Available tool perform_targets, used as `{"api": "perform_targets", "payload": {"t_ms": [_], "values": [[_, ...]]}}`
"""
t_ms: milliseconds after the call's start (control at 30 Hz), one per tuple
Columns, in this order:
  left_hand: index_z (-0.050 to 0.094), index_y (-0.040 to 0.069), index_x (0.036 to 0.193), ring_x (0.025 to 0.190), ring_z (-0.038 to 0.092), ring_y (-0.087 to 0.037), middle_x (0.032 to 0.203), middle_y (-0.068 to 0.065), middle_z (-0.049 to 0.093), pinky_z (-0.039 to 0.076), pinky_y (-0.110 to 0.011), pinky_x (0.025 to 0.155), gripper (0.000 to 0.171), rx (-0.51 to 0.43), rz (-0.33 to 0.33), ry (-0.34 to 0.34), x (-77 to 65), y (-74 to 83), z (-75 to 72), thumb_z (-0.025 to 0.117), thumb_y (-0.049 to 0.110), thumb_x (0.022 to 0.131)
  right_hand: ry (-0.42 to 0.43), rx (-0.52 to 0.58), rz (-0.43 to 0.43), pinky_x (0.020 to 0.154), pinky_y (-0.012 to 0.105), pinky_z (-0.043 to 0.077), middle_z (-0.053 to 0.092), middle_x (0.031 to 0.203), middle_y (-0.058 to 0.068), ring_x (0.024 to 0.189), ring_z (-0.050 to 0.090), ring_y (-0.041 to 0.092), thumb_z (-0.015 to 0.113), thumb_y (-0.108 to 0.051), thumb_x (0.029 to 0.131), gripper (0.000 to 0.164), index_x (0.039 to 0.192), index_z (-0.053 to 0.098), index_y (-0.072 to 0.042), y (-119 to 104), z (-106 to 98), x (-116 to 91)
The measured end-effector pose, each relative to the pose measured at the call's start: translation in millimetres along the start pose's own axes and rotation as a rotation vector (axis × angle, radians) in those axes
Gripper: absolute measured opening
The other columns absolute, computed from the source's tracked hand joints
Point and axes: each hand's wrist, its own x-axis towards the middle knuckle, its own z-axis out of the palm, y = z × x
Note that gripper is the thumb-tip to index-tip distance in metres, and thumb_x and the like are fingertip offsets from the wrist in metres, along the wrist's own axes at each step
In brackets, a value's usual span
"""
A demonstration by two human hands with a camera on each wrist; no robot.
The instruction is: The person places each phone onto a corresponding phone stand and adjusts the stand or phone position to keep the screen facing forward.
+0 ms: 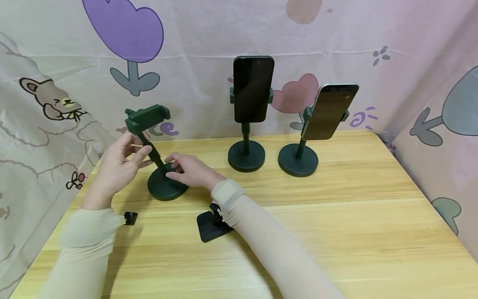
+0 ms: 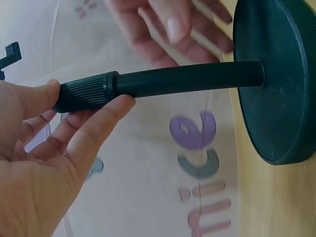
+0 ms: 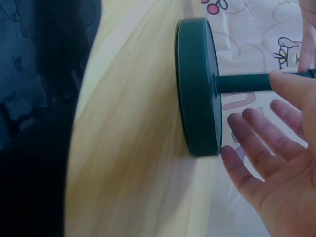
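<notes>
At the left of the head view, a dark green phone stand (image 1: 167, 187) with a round base holds no phone, and its clamp (image 1: 148, 117) is tilted on top. My left hand (image 1: 121, 160) holds the upper stem, thumb and fingers around the ribbed collar (image 2: 86, 93) in the left wrist view. My right hand (image 1: 194, 170) is beside the lower stem (image 3: 244, 83), just above the base. Its fingers are loosely spread, with the thumb (image 3: 291, 89) at the stem in the right wrist view.
Two similar stands stand to the right, one bearing a dark phone (image 1: 254, 89), the other a tilted phone (image 1: 330, 111). A flat black piece (image 1: 210, 227) shows by my right cuff, and a small black piece (image 1: 130, 218) by the left. A printed cloth (image 1: 201, 95) hangs behind the wooden table (image 1: 354, 232).
</notes>
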Motion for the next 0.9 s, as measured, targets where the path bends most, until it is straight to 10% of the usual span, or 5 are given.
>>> {"api": "perform_targets", "payload": {"t_ms": [900], "values": [[0.055,0.013,0.107,0.089,0.065,-0.02,0.102,-0.004,0.059,0.056,-0.03,0.062,0.018,-0.077,0.147,-0.106,11.0,31.9,51.3,0.063,0.007,0.092,0.093,-0.029,-0.064,0.079,0.016,0.047,0.063,0.095,-0.007,0.085,0.058,0.001,0.061,-0.026,0.095,0.016,0.106,0.058,-0.015,32,-30,-47]]}}
